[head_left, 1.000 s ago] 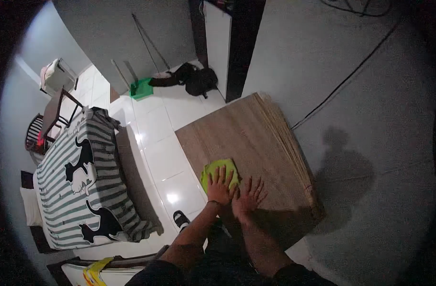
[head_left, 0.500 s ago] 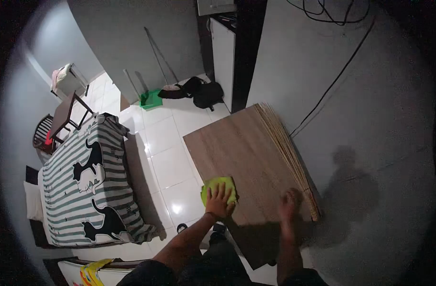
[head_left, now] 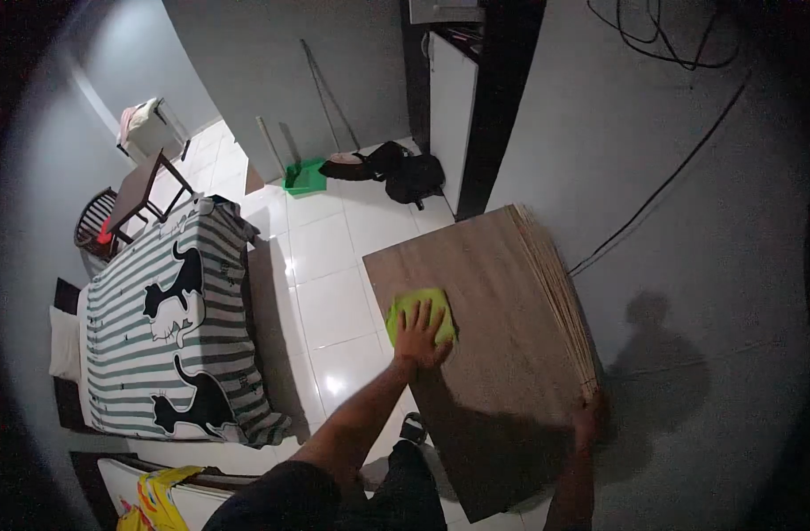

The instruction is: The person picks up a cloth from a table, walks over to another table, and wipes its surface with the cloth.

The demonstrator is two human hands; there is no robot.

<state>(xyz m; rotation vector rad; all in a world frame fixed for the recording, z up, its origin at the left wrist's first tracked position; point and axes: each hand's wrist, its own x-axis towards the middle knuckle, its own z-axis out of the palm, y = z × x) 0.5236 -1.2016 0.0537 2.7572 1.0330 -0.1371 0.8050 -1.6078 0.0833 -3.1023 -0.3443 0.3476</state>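
My left hand (head_left: 418,334) lies flat with fingers spread on a yellow-green cloth (head_left: 436,305), pressing it against a brown wood-grain surface (head_left: 489,354) near its left edge. Along the right side of that surface, by the wall, lies a stick broom (head_left: 554,292), a long bundle of thin pale sticks fanning out at the far end. My right hand (head_left: 589,414) is closed around the broom's narrow bound end; its fingers are dim and slightly blurred.
To the left stands a bed with a striped cat-print cover (head_left: 219,301). White floor tiles (head_left: 334,305) run between bed and wooden surface. A green dustpan (head_left: 305,177) and a black bag (head_left: 414,177) lie by the far wall. A black cable (head_left: 679,173) hangs on the right wall.
My right hand has moved from the wooden surface beside the broom to the broom's bound end and closed on it. My left hand and the cloth have slid farther up the surface.
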